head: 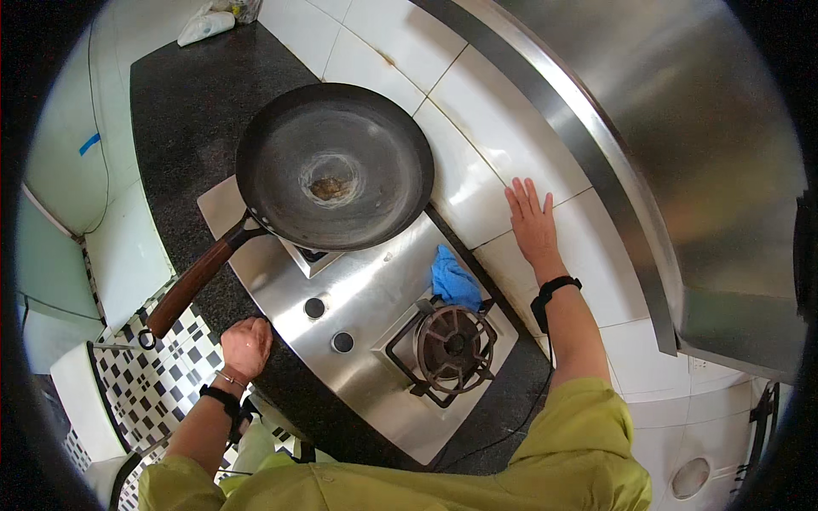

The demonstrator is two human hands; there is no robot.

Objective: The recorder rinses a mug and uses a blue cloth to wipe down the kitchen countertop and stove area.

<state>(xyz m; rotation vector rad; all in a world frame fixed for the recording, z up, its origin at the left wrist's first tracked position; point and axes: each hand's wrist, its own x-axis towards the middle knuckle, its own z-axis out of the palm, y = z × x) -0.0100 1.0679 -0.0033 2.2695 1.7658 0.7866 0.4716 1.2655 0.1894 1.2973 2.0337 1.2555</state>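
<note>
My left hand is curled into a fist at the front edge of the black speckled countertop, with nothing visible in it. With fingers stretched out, my right hand is held before the white wall tiles; whether it touches them I cannot tell. A large dark wok sits over the far burner of the steel gas hob, its wooden handle jutting past the counter edge. Brown residue marks the wok's bottom. Between my hands, a crumpled blue cloth lies beside the near burner.
A steel range hood overhangs the right side. Two black knobs stand on the hob. White plastic bags lie at the counter's far end. A black cable crosses the near counter. A white chair stands at left on checkered floor.
</note>
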